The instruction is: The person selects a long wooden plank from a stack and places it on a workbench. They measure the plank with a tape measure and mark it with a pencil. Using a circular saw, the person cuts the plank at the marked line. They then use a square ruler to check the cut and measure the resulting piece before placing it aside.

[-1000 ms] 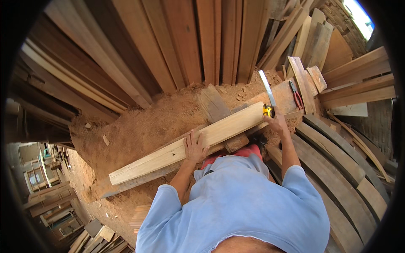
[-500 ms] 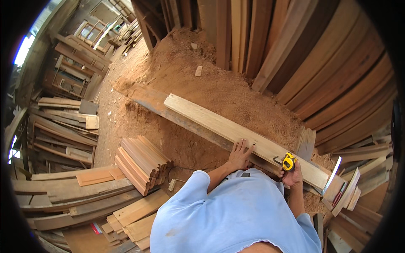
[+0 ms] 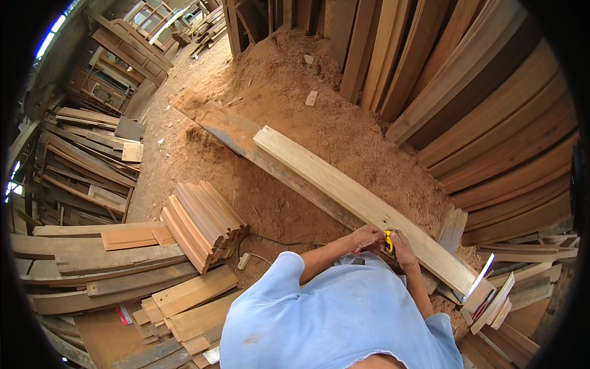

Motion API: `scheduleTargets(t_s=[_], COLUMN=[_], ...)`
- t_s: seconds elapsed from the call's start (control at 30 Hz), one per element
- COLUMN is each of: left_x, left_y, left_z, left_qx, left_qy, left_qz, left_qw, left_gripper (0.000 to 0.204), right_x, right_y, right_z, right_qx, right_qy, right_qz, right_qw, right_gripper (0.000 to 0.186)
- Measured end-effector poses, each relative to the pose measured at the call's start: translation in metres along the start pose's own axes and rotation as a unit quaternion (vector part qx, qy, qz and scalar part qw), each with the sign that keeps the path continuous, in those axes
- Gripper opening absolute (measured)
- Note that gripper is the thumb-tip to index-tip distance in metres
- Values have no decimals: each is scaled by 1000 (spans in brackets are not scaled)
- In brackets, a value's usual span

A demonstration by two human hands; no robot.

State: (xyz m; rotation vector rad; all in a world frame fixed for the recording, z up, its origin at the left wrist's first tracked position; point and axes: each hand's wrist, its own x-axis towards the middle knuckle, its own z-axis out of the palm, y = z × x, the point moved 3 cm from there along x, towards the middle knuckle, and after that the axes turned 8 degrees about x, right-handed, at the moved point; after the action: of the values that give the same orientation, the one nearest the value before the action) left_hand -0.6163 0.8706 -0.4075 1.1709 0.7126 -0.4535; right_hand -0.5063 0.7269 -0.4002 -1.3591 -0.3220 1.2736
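Observation:
My right hand (image 3: 403, 251) is closed round a yellow tape measure (image 3: 389, 241), held close in front of my body over the near edge of a long pale board (image 3: 332, 182). Against the other side of the tape measure, my left hand (image 3: 367, 237) has its fingers bent and pressed together; what they hold is hidden, and a bit of red shows beneath. The pale board lies slantwise on a wider, dusty plank (image 3: 230, 136). At the board's right end sits a metal square (image 3: 481, 277).
Tall planks (image 3: 491, 129) lean along the right side. To the left stand a stack of moulded wood strips (image 3: 203, 221) and piles of boards (image 3: 123, 261). Sawdust (image 3: 289, 80) covers the ground. Scrap pieces (image 3: 495, 304) and a thin red tool (image 3: 482, 307) lie at the right.
My left hand has left the board and come rightward to the tape measure. My right hand has drawn the tape measure left, toward my body. The whole view has shifted slightly.

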Motion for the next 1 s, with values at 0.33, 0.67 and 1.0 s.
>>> scheduleTargets(t_s=[0.33, 0.67, 1.0], left_x=[8, -13, -6], left_y=[-19, 38, 40], left_z=[-10, -271, -188], left_qx=[-166, -506, 590], left_qy=[-95, 262, 323], left_qz=[-18, 170, -11], left_qw=[981, 804, 740], left_gripper=[16, 16, 70], right_x=[-1, -82, 42], right_y=[-6, -35, -72], right_z=[12, -88, -5], right_qx=[-198, -293, -343], right_qy=[-16, -5, 60], right_qz=[27, 101, -28], right_qw=[980, 951, 937], right_gripper=[65, 51, 38])
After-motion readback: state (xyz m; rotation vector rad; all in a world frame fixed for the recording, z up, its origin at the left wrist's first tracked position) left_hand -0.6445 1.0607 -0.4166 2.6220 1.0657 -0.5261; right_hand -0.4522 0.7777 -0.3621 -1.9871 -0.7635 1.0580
